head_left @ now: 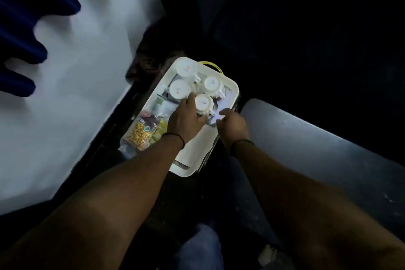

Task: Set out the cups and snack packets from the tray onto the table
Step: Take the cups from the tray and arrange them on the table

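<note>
Both forearms reach down to the tray (198, 138). Left hand (186, 119) curls its fingers around the nearest cup (203, 103), apparently to lift it; right hand (232, 124) seems to pinch something pale beside it, though the dimness hides what. Three more upturned cups and a snack packet (142, 133) remain on the tray.

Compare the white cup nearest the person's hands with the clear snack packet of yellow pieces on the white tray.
The white cup is rigid, round and upside down; the snack packet is flat, soft and lying down. The left hand touches the cup; nothing touches the packet. Both sit on the white tray.
</note>
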